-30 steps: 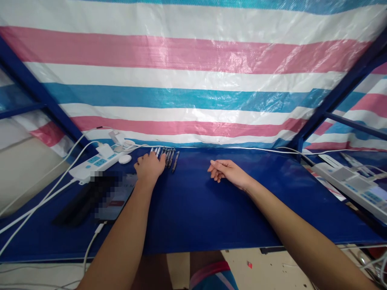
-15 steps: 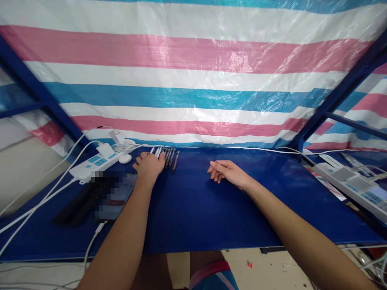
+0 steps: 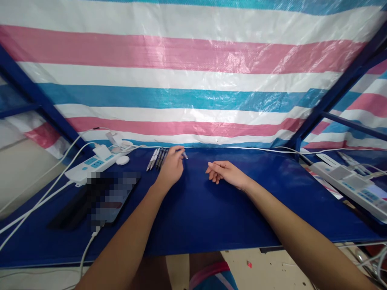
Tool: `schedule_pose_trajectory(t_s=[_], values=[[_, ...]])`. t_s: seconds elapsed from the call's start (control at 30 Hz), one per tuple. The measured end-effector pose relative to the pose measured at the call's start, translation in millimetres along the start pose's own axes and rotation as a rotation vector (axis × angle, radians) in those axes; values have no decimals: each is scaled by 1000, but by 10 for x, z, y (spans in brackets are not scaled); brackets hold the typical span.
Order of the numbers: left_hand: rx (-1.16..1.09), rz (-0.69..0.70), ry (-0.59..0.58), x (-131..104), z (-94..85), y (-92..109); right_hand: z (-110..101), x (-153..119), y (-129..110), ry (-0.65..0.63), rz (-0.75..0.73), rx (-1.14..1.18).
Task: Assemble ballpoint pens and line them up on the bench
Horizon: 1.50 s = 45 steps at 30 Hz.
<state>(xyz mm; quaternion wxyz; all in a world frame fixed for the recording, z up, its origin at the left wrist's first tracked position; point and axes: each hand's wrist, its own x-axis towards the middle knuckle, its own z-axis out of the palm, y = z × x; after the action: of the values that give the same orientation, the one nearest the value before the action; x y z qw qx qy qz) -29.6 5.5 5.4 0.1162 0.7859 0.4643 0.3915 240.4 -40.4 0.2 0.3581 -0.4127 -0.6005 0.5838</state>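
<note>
My left hand (image 3: 172,166) is closed on a pen (image 3: 185,154), whose light tip sticks out to the right of the fingers. Just left of that hand, several white and dark pens (image 3: 153,158) lie side by side at the back of the blue table (image 3: 199,217); the hand partly hides the row. My right hand (image 3: 225,173) rests on the table further right, fingers loosely curled with gaps between them and nothing seen in them.
A white power strip (image 3: 87,167) with plugs and cables, a round white object (image 3: 122,160) and a dark phone-like device (image 3: 121,201) are on the left. Another white power strip (image 3: 347,181) lies at the right. A striped sheet (image 3: 187,96) hangs behind.
My left hand has moved right from over the white pens and now holds a pen beyond the row. My right hand has stayed in place. The view has shifted slightly.
</note>
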Motion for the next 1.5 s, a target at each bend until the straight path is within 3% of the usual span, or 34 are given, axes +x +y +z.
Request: schedule_pose_trajectory(t_s=[0.1, 0.23, 0.43, 0.6, 0.77, 1.03, 1.27, 1.5], values=[[3, 76, -144, -80, 180, 26, -6, 11, 16, -10, 3, -3], [119, 50, -225, -156, 260, 11, -22, 33, 44, 26, -41, -73], [254, -39, -184, -203, 292, 7, -134, 90, 150, 267, -313, -629], [374, -65, -259, -225, 322, 28, -174, 84, 224, 207, -406, -832], [401, -59, -237, -230, 289, 23, -140, 72, 240, 173, -402, -977], [338, -12, -173, -196, 257, -76, -173, 99, 220, 205, -379, -959], [244, 51, -158, -180, 231, 22, -199, 141, 243, 229, -390, -921], [89, 90, -207, -207, 260, 100, -175, 132, 208, 314, -311, -658]])
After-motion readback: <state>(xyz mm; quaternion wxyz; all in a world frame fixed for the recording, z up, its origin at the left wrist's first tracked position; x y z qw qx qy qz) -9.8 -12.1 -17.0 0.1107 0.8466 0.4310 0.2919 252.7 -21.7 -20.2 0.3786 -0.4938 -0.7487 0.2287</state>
